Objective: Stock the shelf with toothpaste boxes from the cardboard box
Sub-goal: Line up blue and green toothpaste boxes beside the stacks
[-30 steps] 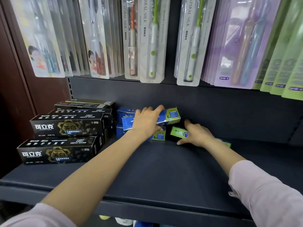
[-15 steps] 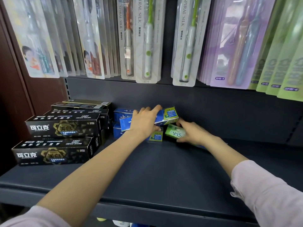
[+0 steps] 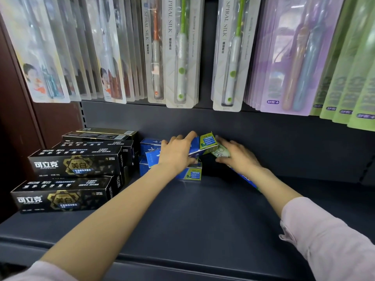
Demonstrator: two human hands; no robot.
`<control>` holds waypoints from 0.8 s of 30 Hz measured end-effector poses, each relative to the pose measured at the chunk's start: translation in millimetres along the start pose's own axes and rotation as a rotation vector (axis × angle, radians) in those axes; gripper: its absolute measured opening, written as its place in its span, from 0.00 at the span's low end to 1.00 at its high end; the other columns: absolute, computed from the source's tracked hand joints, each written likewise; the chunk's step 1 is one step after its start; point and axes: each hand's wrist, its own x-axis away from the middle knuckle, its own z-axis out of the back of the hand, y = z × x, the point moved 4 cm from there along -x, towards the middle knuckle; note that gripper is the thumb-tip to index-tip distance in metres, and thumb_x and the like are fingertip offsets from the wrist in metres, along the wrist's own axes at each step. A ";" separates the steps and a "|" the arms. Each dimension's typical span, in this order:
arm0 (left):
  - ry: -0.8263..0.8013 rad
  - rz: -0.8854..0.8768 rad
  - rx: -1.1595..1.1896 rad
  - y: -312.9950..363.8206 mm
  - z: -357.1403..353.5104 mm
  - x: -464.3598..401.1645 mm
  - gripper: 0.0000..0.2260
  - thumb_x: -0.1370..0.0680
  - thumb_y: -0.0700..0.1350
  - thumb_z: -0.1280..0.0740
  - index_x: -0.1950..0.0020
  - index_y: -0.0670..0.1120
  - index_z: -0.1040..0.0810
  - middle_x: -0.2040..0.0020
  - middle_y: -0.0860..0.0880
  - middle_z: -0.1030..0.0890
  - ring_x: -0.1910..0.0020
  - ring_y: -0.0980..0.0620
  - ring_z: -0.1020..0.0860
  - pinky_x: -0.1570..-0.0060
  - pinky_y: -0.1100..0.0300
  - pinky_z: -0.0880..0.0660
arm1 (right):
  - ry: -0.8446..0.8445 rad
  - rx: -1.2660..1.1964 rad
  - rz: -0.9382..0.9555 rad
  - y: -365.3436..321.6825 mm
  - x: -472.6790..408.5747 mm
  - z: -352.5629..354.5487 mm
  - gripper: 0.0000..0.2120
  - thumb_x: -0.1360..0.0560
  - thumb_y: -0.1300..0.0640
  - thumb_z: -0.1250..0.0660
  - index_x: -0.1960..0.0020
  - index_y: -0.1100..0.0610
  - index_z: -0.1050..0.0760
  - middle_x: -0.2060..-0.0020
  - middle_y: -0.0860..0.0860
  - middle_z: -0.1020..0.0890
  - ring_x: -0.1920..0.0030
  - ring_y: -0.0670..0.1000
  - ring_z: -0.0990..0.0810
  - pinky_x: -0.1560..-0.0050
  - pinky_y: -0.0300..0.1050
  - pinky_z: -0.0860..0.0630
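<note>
Blue-and-green toothpaste boxes are stacked at the back of the dark shelf (image 3: 182, 216). My left hand (image 3: 176, 153) grips the top box (image 3: 207, 141), which sits slightly askew on the lower box (image 3: 193, 173); another blue box (image 3: 149, 143) lies behind. My right hand (image 3: 238, 157) holds a second toothpaste box (image 3: 222, 152), tilted, with its green end raised against the top box's end and its blue end (image 3: 246, 179) sloping down under my wrist. No cardboard box is in view.
Black toothpaste boxes (image 3: 75, 165) are stacked in rows on the left of the shelf. Toothbrush packs (image 3: 180, 57) hang above along the whole width. A dark red side panel (image 3: 18, 118) closes off the left. Bare shelf surface lies in front and to the right.
My right hand has lifted its box off the shelf and brought the green end up to the top box. My left hand has stayed on the top box.
</note>
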 end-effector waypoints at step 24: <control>-0.106 -0.086 0.046 72.1 -22.4 -3.0 0.32 0.29 0.52 0.27 0.30 0.52 0.40 0.38 0.44 0.26 0.36 0.41 0.29 0.36 0.45 0.37 | 0.118 0.149 -0.499 59.7 67.0 -1.2 0.25 0.23 0.50 0.37 0.28 0.51 0.39 0.29 0.58 0.45 0.30 0.60 0.44 0.34 0.57 0.36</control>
